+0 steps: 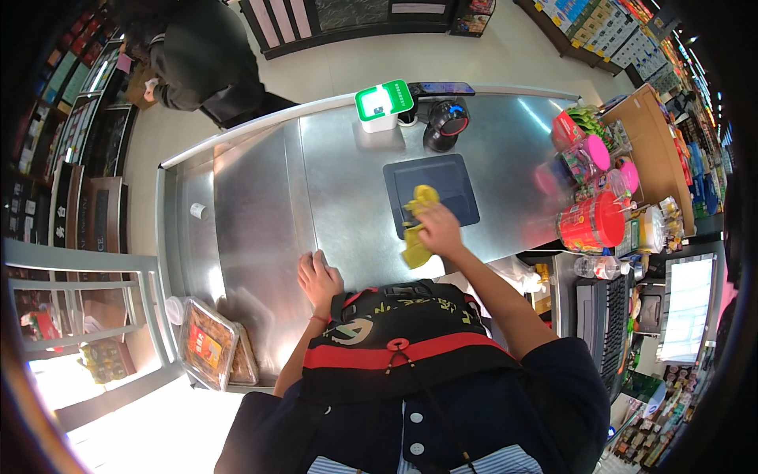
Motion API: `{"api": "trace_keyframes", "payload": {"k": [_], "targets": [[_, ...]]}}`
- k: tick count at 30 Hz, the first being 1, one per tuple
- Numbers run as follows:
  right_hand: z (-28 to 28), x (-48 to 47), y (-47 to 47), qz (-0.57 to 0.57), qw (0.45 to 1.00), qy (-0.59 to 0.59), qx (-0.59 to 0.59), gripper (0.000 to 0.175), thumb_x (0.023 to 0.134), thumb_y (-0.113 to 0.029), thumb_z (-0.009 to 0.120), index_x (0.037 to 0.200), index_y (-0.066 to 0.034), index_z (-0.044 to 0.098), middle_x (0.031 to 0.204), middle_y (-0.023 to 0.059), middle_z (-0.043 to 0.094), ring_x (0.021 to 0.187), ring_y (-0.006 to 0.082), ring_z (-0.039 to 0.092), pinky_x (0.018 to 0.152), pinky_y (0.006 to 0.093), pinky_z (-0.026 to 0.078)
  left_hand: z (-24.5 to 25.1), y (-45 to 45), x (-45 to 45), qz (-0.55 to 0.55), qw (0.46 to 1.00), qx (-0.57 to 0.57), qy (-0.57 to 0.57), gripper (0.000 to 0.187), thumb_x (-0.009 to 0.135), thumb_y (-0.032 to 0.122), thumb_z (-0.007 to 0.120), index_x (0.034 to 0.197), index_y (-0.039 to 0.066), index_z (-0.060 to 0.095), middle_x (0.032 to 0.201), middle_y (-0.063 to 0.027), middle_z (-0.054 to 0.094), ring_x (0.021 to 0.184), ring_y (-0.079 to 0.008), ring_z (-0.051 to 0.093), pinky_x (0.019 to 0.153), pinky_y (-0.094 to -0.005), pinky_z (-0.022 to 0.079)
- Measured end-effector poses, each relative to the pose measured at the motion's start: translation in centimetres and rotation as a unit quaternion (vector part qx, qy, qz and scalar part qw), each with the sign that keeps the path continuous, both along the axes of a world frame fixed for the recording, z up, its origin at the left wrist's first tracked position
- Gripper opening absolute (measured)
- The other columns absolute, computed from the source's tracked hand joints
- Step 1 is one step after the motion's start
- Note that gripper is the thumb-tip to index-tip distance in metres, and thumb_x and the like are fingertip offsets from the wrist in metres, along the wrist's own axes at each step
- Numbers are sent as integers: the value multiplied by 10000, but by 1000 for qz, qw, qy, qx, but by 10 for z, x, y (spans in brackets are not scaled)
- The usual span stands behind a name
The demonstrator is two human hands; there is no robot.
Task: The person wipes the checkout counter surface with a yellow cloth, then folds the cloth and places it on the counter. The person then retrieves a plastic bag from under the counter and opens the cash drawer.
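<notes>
My right hand (pixel 441 230) grips a crumpled yellow cloth (pixel 418 256) and presses it over a dark square mat (pixel 457 188). Part of the cloth hangs past the mat's near edge onto the stainless steel counter (pixel 346 178). At the counter's near side, my left hand (pixel 318 277) rests on the metal with fingers slightly curled, holding nothing. Beyond the mat stand a black barcode scanner (pixel 444 125) and a white payment box with a green-framed top (pixel 382 106).
Candy jars with pink and red lids (pixel 592 219) crowd the counter's right end, near a keyboard (pixel 613 332) and monitor (pixel 687 308). Clear food boxes (pixel 213 349) and a small white roll (pixel 199 211) lie left. A person in dark clothes (pixel 207 59) stands beyond the counter.
</notes>
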State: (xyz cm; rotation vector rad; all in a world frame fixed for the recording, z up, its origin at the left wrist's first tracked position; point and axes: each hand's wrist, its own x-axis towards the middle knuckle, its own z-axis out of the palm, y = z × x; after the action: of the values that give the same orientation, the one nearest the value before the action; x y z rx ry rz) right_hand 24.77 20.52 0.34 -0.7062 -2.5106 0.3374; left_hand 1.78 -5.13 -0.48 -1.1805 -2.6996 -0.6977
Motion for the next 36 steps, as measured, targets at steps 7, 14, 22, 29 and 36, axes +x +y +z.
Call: {"api": "trace_keyframes", "payload": {"k": [7, 14, 22, 29, 36], "targets": [[2, 146, 49, -270, 960, -30, -73, 310, 816, -159, 623, 1097, -48, 695, 1152, 167, 697, 1105, 359, 636, 982, 460, 493, 0, 0, 2, 4, 1000, 1, -1, 460, 853, 100, 556, 1313, 85, 574, 1359, -164, 519, 1313, -364, 468, 1076, -508, 361], [-22, 140, 36, -494, 869, -31, 5, 326, 849, -186, 603, 1125, -27, 674, 1107, 172, 694, 1074, 369, 625, 972, 478, 464, -1, 1, 2, -3, 1000, -2, 4, 476, 850, 85, 560, 1326, 84, 564, 1378, -161, 498, 1306, -364, 459, 1083, -497, 350], [-15, 19, -23, -360, 932, -30, 19, 360, 858, -189, 584, 1187, -55, 643, 1339, 136, 620, 1321, 400, 508, 1143, 551, 333, 3, -1, 1, -10, 1000, 0, -4, 455, 859, 96, 557, 1313, 72, 572, 1381, -164, 492, 1325, -370, 439, 1098, -503, 331], [1, -24, -48, -149, 989, 3, -10, 357, 811, -158, 604, 1144, -40, 652, 1328, 153, 636, 1313, 378, 530, 1139, 524, 352, 0, 1, 0, -2, 1000, 4, 10, 446, 856, 96, 556, 1300, 73, 581, 1361, -162, 520, 1322, -372, 457, 1089, -505, 351], [11, 16, 3, 12, 999, -41, 16, 433, 839, -183, 602, 1254, -69, 649, 1403, 154, 603, 1312, 368, 544, 1128, 522, 385, -1, -1, 4, 7, 1000, 5, -6, 454, 861, 98, 552, 1313, 73, 586, 1387, -159, 507, 1327, -369, 457, 1075, -499, 363]]}}
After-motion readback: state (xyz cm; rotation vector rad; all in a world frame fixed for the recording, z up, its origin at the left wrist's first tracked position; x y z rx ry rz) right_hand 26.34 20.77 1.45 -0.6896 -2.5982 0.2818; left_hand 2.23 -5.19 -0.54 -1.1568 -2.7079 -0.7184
